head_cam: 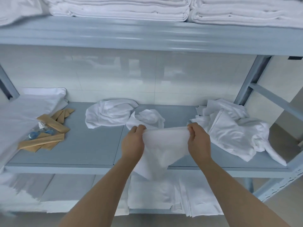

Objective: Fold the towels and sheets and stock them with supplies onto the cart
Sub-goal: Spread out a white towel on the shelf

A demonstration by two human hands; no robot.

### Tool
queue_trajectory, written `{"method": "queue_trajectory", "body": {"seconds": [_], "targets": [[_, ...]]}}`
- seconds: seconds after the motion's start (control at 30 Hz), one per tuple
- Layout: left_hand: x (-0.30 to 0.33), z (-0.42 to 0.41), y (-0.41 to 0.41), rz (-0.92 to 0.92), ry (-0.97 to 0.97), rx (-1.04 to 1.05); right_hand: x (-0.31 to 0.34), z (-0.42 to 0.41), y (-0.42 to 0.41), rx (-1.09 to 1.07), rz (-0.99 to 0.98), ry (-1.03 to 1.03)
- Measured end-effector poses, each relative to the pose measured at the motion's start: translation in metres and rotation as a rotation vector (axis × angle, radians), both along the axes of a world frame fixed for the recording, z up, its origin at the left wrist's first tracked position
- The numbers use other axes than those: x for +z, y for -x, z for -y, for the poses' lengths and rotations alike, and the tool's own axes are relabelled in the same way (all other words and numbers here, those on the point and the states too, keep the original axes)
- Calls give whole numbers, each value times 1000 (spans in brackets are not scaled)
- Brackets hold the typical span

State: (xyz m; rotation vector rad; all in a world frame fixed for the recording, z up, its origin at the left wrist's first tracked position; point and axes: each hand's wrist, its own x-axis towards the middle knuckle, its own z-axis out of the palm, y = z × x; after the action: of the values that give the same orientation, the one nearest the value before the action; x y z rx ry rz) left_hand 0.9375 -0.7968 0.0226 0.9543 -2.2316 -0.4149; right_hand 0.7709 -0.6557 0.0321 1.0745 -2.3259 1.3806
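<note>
A small white towel [161, 148] hangs stretched between my hands above the front of the grey middle shelf [91, 145]. My left hand [133, 142] grips its upper left corner and my right hand [199, 141] pinches the upper right corner. The towel's lower part droops past the shelf's front edge. Behind it lie a crumpled white towel [109, 115], a smaller crumpled cloth [148, 117] and a heap of white sheets [229, 128] at the right.
Tan paper packets [49, 138] and small clear bottles with blue caps [38, 131] lie at the shelf's left beside a white pillow [29, 108]. Folded towels [124, 9] stack on the upper shelf. Folded linen [165, 194] sits on the lower shelf.
</note>
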Motion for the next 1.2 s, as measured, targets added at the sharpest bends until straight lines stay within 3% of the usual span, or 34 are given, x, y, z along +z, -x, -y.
{"method": "queue_trajectory", "body": {"seconds": [0.23, 0.63, 1.0, 1.2], "targets": [[23, 12, -26, 29, 72, 82, 21, -4, 10, -32, 78, 170], [40, 10, -94, 21, 171, 158, 22, -20, -19, -21, 29, 114], [41, 11, -195, 0, 154, 92, 24, -54, -113, -101, 68, 92], [53, 10, -226, -38, 108, -1, 26, -80, -151, -142, -45, 42]]}}
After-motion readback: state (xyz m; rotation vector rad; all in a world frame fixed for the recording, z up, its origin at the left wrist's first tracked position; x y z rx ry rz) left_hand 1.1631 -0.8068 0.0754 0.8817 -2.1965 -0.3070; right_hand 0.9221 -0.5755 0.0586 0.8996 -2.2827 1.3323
